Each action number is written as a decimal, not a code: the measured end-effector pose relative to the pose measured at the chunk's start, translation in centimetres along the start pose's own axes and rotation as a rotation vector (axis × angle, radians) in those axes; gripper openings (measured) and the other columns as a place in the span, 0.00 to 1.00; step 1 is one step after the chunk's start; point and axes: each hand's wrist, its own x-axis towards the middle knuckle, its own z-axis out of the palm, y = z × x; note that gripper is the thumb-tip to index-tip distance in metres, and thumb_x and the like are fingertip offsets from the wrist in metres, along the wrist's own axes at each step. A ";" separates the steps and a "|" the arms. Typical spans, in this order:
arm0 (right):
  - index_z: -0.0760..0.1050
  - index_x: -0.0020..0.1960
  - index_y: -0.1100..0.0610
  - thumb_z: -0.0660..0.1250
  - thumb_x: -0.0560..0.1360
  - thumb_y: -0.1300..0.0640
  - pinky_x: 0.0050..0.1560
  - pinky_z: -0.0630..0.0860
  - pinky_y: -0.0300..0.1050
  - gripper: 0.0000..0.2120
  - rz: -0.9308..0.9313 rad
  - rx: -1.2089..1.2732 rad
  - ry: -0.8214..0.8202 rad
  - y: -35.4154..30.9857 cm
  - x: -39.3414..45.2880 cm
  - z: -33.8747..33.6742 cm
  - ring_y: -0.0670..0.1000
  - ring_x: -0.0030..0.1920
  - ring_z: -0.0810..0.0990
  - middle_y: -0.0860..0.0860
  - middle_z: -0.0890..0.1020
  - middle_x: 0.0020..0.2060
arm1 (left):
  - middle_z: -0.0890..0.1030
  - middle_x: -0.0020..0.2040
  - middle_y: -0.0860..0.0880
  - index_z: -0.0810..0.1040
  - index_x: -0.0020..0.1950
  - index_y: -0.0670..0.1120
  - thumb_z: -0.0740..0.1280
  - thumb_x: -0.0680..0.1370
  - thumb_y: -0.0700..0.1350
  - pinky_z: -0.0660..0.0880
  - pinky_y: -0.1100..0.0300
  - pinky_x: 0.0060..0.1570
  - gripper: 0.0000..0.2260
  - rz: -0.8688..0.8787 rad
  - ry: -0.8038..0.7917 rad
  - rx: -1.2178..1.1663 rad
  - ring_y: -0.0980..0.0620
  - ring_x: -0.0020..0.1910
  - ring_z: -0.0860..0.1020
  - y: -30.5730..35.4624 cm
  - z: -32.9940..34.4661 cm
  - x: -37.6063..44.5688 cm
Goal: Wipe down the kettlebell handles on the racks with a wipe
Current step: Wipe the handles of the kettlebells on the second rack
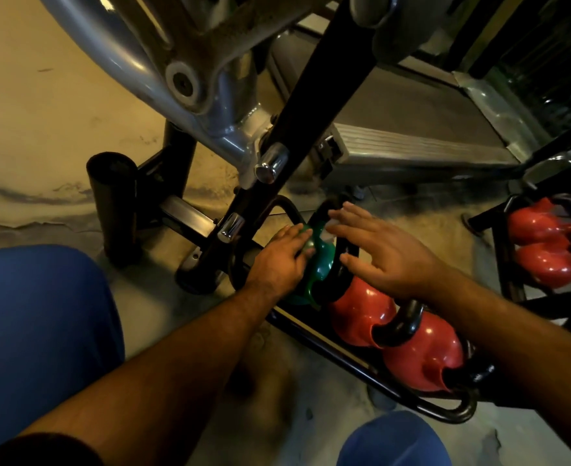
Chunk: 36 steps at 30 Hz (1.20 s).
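A green kettlebell (322,264) sits at the far end of a low black rack (338,356), with two red kettlebells (361,311) (422,354) lined up behind it toward me. Their handles are black (400,326). My left hand (282,257) rests on the green kettlebell, fingers laid over its top. My right hand (381,245) hovers just above the same spot, fingers spread and straight, blurred by motion. I see no wipe in either hand; something may be hidden under the left palm.
A grey machine frame (163,72) and a black slanted post (314,95) stand right over the rack. A second rack with red kettlebells (546,243) is at the right. A treadmill deck (412,129) lies behind. My blue-clad knees (38,331) flank the view.
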 end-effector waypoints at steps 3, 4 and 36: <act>0.67 0.76 0.55 0.51 0.76 0.37 0.77 0.61 0.53 0.35 0.104 0.040 0.036 0.1 0.6 -0.4 0.51 0.80 0.56 0.53 0.64 0.79 | 0.66 0.76 0.49 0.69 0.74 0.49 0.60 0.83 0.52 0.56 0.59 0.75 0.20 -0.005 -0.008 0.003 0.51 0.77 0.60 -0.1 0.1 0.1; 0.68 0.76 0.55 0.52 0.76 0.38 0.77 0.61 0.54 0.35 0.082 0.016 0.043 -0.3 0.6 0.2 0.53 0.80 0.56 0.54 0.64 0.78 | 0.67 0.76 0.49 0.70 0.74 0.48 0.59 0.82 0.52 0.57 0.58 0.75 0.21 -0.003 -0.011 0.003 0.51 0.77 0.60 -0.3 0.0 0.1; 0.59 0.76 0.71 0.66 0.74 0.59 0.78 0.58 0.62 0.35 -0.110 0.347 0.613 -4.6 -4.9 12.2 0.65 0.80 0.53 0.68 0.57 0.78 | 0.74 0.69 0.40 0.73 0.70 0.44 0.65 0.76 0.52 0.65 0.38 0.70 0.24 0.034 -0.234 -0.124 0.42 0.70 0.72 0.4 -2.9 0.5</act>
